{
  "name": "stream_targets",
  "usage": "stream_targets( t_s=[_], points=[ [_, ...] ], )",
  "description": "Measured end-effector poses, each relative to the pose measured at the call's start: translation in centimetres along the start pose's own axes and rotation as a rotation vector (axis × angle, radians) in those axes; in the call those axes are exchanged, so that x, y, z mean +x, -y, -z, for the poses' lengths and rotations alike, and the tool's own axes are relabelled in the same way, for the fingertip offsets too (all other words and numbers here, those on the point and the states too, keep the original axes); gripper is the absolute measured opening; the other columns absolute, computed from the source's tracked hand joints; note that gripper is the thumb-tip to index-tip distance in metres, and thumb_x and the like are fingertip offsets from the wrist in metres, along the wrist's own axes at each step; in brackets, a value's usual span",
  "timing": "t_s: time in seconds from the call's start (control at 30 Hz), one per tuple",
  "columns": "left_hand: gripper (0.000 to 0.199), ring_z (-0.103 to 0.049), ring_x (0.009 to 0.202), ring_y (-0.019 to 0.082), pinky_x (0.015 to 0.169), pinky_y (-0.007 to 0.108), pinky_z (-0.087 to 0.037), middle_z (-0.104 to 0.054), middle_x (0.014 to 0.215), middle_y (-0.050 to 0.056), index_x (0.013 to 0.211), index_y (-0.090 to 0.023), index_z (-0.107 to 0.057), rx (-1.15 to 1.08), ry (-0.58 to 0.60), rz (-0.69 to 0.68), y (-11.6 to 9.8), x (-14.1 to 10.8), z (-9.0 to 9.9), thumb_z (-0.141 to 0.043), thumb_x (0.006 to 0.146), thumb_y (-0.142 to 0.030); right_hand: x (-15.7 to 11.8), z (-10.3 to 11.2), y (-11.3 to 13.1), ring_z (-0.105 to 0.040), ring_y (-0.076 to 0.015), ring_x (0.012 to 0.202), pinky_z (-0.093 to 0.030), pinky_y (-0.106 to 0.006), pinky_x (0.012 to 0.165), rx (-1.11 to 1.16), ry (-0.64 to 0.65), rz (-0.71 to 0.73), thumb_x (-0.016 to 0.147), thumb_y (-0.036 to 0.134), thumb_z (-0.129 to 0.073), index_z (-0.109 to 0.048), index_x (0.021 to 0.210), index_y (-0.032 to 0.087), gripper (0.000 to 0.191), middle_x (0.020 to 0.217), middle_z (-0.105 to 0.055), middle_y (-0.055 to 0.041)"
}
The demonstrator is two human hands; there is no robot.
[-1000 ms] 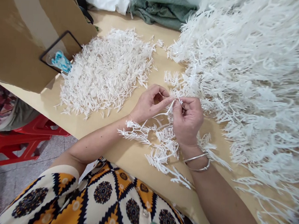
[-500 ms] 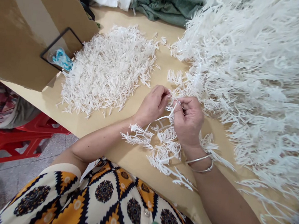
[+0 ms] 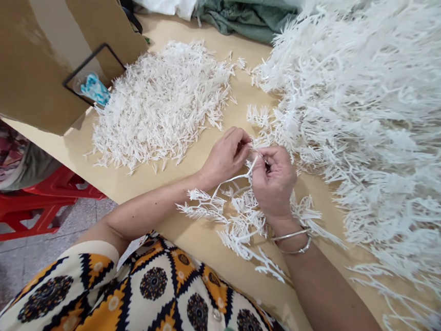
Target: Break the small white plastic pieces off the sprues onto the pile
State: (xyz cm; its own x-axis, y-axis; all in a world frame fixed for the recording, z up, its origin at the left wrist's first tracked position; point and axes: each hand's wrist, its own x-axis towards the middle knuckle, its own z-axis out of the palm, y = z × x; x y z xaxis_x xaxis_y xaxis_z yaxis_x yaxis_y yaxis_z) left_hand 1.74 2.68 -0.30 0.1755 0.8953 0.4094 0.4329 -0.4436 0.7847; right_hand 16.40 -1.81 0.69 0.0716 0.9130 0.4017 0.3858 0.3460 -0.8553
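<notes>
Plainly, both hands are busy on one white branched plastic sprig that lies on the tan surface just in front of the person's patterned shirt. The left hand is pinched shut on the tip of the sprig's thin stem, and the right hand is curled closed around the same stem right beside it, fingertips of the two nearly touching. The rest of the sprig trails back from the hands toward the shirt, its feathery side twigs spread on the surface.

Left of the sprig sits a flat pile of small white pieces; right of it rises a big tangled heap of uncut sprigs, whose nearest strands reach almost to the right hand. Beyond the small pile stands a cardboard box.

The likely risks come from that closeness. A twig pulled or snapped at the pinch could fly off the near edge of the surface to the floor, or land among the tangled heap. Trailing twigs might snag the bangles on the right wrist and drag the sprig sideways. What exactly sits between the fingertips is hidden, so I cannot tell whether a piece is already loose.
</notes>
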Motion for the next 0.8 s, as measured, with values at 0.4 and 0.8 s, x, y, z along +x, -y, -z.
stream_targets(
  t_s=[0.4, 0.8],
  points=[
    [0.022, -0.058, 0.079, 0.013, 0.074, 0.029, -0.048, -0.065, 0.091, 0.001, 0.098, -0.022, -0.055, -0.061, 0.102, -0.025, -0.2, 0.3, 0.7, -0.055, 0.108, -0.041, 0.3, 0.1, 0.0, -0.047, -0.0119, 0.063, -0.039, -0.030, 0.061, 0.031, -0.044, -0.048, 0.101, 0.029, -0.062, -0.059, 0.095, 0.024, 0.009, 0.076, -0.054, 0.0038],
    [0.013, -0.056, 0.086, 0.017, 0.080, 0.031, -0.048, -0.061, 0.091, 0.003, 0.094, -0.024, -0.045, 0.068, 0.039, 0.061, -0.2, -0.2, -0.4, -0.048, 0.106, -0.024, -0.2, -0.1, 0.2, -0.060, -0.0156, 0.072, -0.048, -0.032, 0.068, -0.189, 0.005, 0.158, 0.100, 0.019, -0.058, -0.064, 0.104, 0.024, 0.009, 0.090, -0.069, -0.0006]
  ],
)
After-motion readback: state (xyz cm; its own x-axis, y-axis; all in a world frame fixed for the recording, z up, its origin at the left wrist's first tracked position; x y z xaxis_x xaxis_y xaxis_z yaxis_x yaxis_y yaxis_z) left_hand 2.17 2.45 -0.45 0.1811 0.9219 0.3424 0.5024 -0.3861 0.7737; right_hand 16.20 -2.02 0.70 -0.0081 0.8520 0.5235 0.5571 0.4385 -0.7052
